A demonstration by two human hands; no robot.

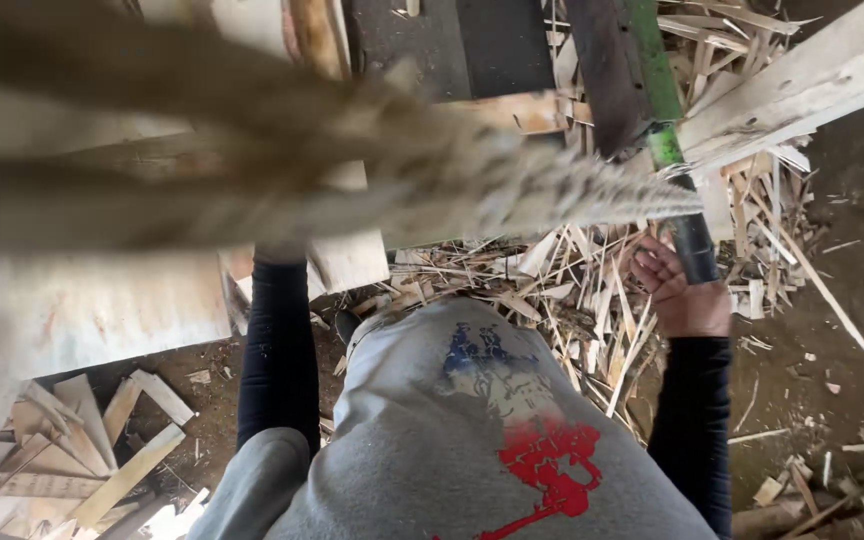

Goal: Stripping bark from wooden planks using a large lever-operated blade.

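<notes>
- One head view, looking down: the right hand (680, 290) is curled around the lower, dark end of a long bar with a green upper section (693, 243), which rises from a heap of pale wood splinters and offcuts (562, 290).
- Left sleeve (277, 340) reaches up towards a pale plywood sheet (82, 310); its hand is hidden behind a blurred beige braided cord (352, 180), so I cannot tell its grasp.
- Judged from this, the bar is being gripped; moving it would call for a firm one-handed hold.
- No packages or signs show; only a blue-and-red print on the grey sweatshirt (432, 450).
</notes>
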